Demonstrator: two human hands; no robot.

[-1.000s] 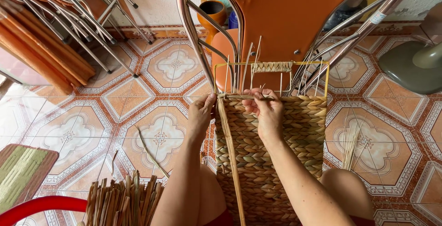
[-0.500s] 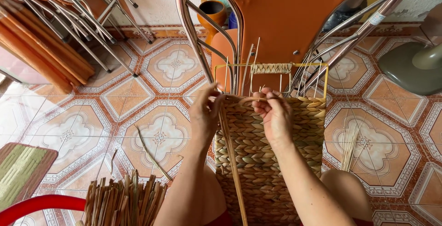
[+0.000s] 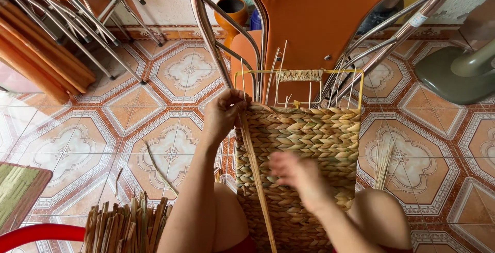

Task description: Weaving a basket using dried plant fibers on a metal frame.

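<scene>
– where was the weaving just then?

– the woven panel [image 3: 301, 150] lay across the person's knees, its top edge up against a yellow wire frame [image 3: 299, 72], with thin upright stakes [image 3: 276, 75] poking above the last row. an orange chair [image 3: 319, 21] stood over it.

– and the hands?

– the left hand [image 3: 224, 115] was clenched at the panel's upper left corner, pinching a long flat reed strand [image 3: 255, 175] that ran down the left edge. the right hand [image 3: 299, 173] hovered over the middle of the panel, blurred; i couldn't tell whether its fingers were closed or loose.

– how would you do that bit well?

– i'd say keep the corner pinch firm so the row stays tight, and draw the strand flat, not twisted, against the row beneath.

– spare material?

– a bundle of dried reeds [image 3: 126, 230] stood by the left knee on the tiled floor [image 3: 170, 77].
</scene>
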